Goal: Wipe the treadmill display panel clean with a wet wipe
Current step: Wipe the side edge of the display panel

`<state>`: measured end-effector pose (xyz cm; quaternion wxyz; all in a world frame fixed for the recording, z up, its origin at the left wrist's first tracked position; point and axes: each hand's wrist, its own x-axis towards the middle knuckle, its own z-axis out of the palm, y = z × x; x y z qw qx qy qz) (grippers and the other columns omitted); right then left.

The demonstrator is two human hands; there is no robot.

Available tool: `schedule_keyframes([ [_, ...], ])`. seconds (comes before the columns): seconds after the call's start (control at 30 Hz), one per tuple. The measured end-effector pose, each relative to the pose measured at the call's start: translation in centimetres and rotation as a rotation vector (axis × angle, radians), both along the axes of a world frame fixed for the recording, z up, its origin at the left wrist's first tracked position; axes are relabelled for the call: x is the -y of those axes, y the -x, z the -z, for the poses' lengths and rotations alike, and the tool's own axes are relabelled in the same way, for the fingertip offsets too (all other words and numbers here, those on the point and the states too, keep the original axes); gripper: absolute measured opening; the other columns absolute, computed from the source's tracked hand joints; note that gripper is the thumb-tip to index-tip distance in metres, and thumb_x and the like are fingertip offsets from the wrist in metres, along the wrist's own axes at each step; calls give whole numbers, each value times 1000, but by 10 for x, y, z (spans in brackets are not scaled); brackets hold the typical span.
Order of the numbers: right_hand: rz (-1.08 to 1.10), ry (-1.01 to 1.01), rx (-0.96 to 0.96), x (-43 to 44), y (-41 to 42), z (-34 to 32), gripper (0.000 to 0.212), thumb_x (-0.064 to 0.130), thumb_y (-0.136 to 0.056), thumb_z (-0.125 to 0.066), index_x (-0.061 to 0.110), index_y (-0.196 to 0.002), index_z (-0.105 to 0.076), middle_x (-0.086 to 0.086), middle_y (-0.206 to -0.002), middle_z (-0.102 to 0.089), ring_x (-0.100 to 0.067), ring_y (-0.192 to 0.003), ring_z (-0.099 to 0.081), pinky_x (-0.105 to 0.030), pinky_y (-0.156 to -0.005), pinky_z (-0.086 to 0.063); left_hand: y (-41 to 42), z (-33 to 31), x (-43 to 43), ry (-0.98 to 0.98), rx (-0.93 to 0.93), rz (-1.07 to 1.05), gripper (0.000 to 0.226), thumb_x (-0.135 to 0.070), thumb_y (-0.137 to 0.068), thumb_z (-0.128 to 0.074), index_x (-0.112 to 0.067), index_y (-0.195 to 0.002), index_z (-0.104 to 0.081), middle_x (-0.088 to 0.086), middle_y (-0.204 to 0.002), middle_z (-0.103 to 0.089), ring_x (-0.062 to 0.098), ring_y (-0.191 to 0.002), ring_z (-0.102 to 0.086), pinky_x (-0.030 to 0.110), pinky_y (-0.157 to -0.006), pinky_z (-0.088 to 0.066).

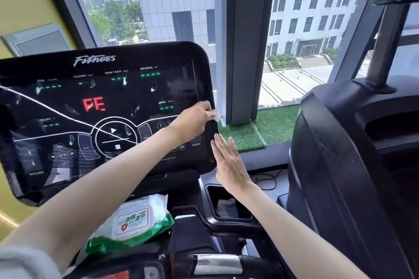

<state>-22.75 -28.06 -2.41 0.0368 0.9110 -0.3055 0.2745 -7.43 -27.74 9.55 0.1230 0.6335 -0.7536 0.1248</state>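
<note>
On the glossy display panel (68, 106), left hand (192, 122) pinches a crumpled wipe (215, 117)

The left arm, bare below a pale grey sleeve (20, 260), stretches from lower left up and across to the right; the left hand (196, 120) shows its back, fingers curled round a crumpled white wet wipe (215, 117); the right forearm rises from lower right, wrist straight; the right hand (229, 162) is flat, fingers straight, pointing up, just below the left hand.
</note>
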Motion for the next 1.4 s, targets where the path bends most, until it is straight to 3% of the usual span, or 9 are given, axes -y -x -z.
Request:
schedule_keyframes([
  [0.1, -2, -30, 6, -1, -1, 0, 78, -18, -58, -65, -9, -132, -43, -23, -143, -38, -32, -133, -38, -44, -114, -17, 5, 6, 4, 136, -149, -80, 35, 11, -85, -48, -8, -111, -62, 9, -90, -53, 15, -71, -46, 31, -63, -50],
  [0.23, -14, -41, 22, 1, 0, -1, 75, -17, -61, -65, -9, -132, -43, -22, -145, -36, -30, -136, -33, -43, -114, -14, 25, 28, -18, -60, -56, 82, 37, 8, -85, -44, -12, -110, -62, 8, -96, -52, 20, -84, -54, 36, -70, -51],
  [0.47, -34, -25, 111, 2, 0, 0, 70, -21, -59, -66, -8, -127, -50, -21, -139, -45, -29, -132, -41, -43, -112, -19, 10, 13, 5, 204, -182, -83, 28, 11, -85, -50, -4, -105, -62, 4, -83, -45, 16, -68, -43, 30, -57, -46],
  [0.63, 30, 82, 360, 3, 3, -2, 36, -17, -62, -65, -2, -94, -68, -13, -94, -68, -28, -90, -64, -43, -104, -36, 22, 44, -19, -66, -32, 123, 36, 2, -86, -50, -14, -117, -58, 6, -100, -49, 20, -94, -48, 32, -69, -46],
  [0.87, 40, 59, 374, 0, -1, -11, 34, -21, -57, -60, 4, -80, -66, -6, -75, -64, -25, -72, -60, -45, -101, -40, 16, 8, 17, 420, -267, -166, 22, 13, -81, -57, -2, -97, -64, 9, -78, -51, 22, -66, -47, 29, -51, -43],
  [1.03, 154, -258, 519, 0, 8, -23, 20, -14, -74, -57, 1, -76, -69, -12, -73, -69, -32, -74, -63, -45, -82, -51, 31, 39, -7, -51, -24, 29, 41, 11, -79, -46, -11, -109, -63, 6, -105, -53, 23, -98, -52, 37, -76, -50],
  [1.17, 252, -698, 688, 18, 18, -49, 39, -10, -80, -46, 10, -110, -60, -6, -94, -63, -20, -91, -57, -23, -72, -45, 35, 22, -11, -22, -489, -64, 22, 2, -84, -53, -7, -92, -70, 6, -89, -61, 23, -83, -58, 34, -75, -47],
  [1.3, -154, -1405, 998, 21, 16, -85, 39, -5, -79, -57, 14, -113, -55, -6, -91, -66, -18, -87, -60, -29, -78, -45, 36, -3, -24, -184, -1174, -61, 9, -10, -80, -62, -14, -83, -69, 2, -75, -65, 10, -67, -57, 26, -66, -48],
  [1.4, -136, -1418, 1070, 19, 8, -89, 26, 0, -81, -62, 8, -105, -60, -5, -77, -69, -18, -72, -60, -31, -72, -46, 37, 1, -27, -216, -1550, -122, 25, -2, -79, -55, -4, -102, -64, 11, -86, -63, 18, -73, -59, 28, -62, -48],
])
